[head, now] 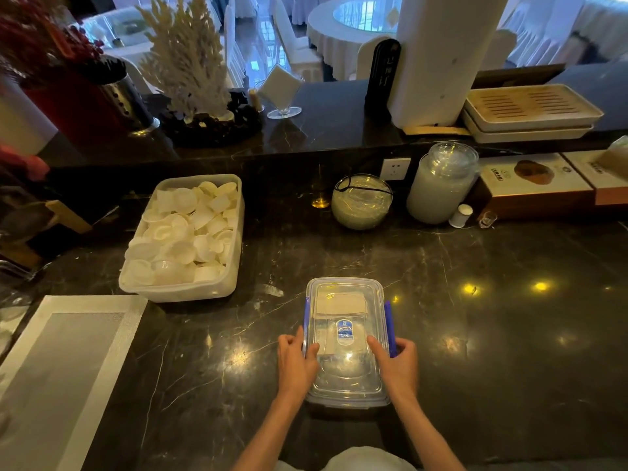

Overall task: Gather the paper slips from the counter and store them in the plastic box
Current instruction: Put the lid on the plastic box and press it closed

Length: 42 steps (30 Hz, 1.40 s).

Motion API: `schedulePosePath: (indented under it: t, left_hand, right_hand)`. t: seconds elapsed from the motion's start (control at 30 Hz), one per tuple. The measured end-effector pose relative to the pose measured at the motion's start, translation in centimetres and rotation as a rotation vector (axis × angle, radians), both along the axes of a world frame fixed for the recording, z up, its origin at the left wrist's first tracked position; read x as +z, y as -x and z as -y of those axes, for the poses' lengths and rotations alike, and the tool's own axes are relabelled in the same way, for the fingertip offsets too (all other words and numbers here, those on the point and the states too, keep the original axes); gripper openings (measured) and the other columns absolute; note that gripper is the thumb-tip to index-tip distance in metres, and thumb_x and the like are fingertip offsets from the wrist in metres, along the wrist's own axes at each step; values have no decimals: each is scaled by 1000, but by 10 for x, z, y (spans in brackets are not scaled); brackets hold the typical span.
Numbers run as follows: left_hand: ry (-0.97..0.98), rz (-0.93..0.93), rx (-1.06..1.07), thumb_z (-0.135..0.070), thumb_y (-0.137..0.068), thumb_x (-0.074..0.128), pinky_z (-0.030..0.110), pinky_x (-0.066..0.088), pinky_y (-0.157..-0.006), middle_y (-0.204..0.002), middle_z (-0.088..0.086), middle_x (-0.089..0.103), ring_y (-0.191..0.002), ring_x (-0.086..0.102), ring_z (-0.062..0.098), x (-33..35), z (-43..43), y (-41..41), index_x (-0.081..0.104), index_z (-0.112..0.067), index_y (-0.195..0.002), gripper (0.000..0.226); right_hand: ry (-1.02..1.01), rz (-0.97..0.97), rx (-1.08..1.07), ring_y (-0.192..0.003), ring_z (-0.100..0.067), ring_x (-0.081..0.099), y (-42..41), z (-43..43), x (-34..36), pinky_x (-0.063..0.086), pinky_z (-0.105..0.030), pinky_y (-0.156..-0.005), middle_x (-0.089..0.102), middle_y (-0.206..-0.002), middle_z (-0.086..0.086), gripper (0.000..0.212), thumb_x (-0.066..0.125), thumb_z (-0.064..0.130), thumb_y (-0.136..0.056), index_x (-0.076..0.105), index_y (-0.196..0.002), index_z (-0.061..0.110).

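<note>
A clear plastic box (346, 290) with blue side clips and its lid on stands on the dark marble counter, near the front edge. White paper slips (341, 304) show through the lid at the far end of the box. My left hand (296, 363) grips the box's left side, thumb on the lid. My right hand (398, 363) holds the right side by the blue clip (389, 326). No loose slips are visible on the counter.
A large open tub of white cups (183, 237) sits to the left. A grey placemat (64, 375) lies at the near left. Behind are a glass bowl (361, 202), a lidded jar (441, 183), boxes and trays on the raised ledge.
</note>
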<state>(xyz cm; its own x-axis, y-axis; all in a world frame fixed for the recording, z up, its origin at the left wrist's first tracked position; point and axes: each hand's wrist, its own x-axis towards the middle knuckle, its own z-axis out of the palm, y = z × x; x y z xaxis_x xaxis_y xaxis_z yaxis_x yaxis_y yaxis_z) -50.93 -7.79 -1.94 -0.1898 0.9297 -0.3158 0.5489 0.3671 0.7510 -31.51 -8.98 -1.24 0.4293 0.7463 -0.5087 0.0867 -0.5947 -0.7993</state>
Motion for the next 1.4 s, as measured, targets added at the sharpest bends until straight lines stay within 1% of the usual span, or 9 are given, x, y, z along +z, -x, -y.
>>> schedulePosePath:
  t: [0.2, 0.47, 0.67, 0.8, 0.97, 1.07, 1.17, 1.27, 1.4]
  left_hand:
    - [21, 67, 28, -26, -94, 62, 23, 44, -91, -113, -1, 39, -103, 51, 10, 1, 0, 2, 47, -24, -141, 50]
    - [109, 167, 55, -23, -90, 67, 41, 51, -101, -129, 7, 42, -112, 57, 21, 11, -7, 6, 44, -20, -136, 51]
    - [338, 344, 85, -17, -88, 68, 47, 57, -92, -118, 10, 52, -106, 63, 27, 28, -15, 13, 42, -17, -127, 47]
    - [692, 583, 185, -10, -83, 68, 38, 62, -64, -94, 15, 65, -76, 67, 27, 39, -1, 4, 53, -6, -113, 34]
    - [785, 901, 402, -10, -78, 79, 47, 63, -69, -103, 21, 67, -91, 72, 38, 20, 32, -24, 59, -8, -110, 38]
    - [755, 982, 355, -19, -79, 79, 49, 61, -80, -114, 20, 66, -103, 68, 37, 17, 42, -30, 57, -14, -119, 46]
    - [683, 983, 374, -29, -77, 81, 54, 56, -92, -127, 19, 60, -115, 61, 39, 11, 47, -15, 44, -21, -130, 65]
    - [484, 913, 519, -28, -80, 78, 59, 45, -104, -142, 17, 49, -130, 49, 41, 5, 47, 11, 24, -35, -144, 84]
    - [274, 738, 486, -30, -92, 65, 50, 38, -111, -154, 13, 39, -139, 42, 34, 13, 31, 39, 11, -32, -156, 84]
  right_hand:
    - [-133, 203, 50, -82, -7, 62, 8, 6, 2, 47, -22, -63, 59, -97, 5, 36, 71, 43, -84, 51, -104, 21]
    - [-231, 263, 89, -80, -10, 64, 7, 8, 4, 48, -16, -60, 61, -90, 6, 17, 65, 32, -91, 55, -96, 18]
    - [-237, 346, 183, -83, -11, 65, 4, 3, 8, 46, -13, -60, 63, -92, 4, 15, 62, 29, -94, 58, -99, 16]
    - [-111, 552, 379, -99, -24, 65, -2, -44, 19, 44, -34, -85, 71, -100, 1, 21, 56, 29, -97, 67, -112, 19]
    - [-92, 687, 663, -118, -19, 58, 16, -97, 24, 26, -43, -112, 70, -122, 5, 32, 45, 26, -101, 68, -124, 31]
    - [-107, 674, 695, -130, -19, 51, 19, -101, 22, 23, -47, -119, 64, -133, 3, 34, 46, 26, -101, 63, -130, 27]
    - [-175, 526, 489, -145, -20, 33, 10, -79, 21, 26, -47, -120, 43, -153, 0, 48, 52, 28, -99, 44, -147, 24]
    - [-129, 164, 142, -148, -28, 26, -6, -37, 14, 30, -54, -117, 32, -159, -7, 66, 59, 28, -95, 28, -154, 25]
    - [7, -311, 40, -121, -28, 59, -14, 17, 5, 56, -43, -90, 52, -145, -11, 62, 61, 33, -93, 36, -149, 23]
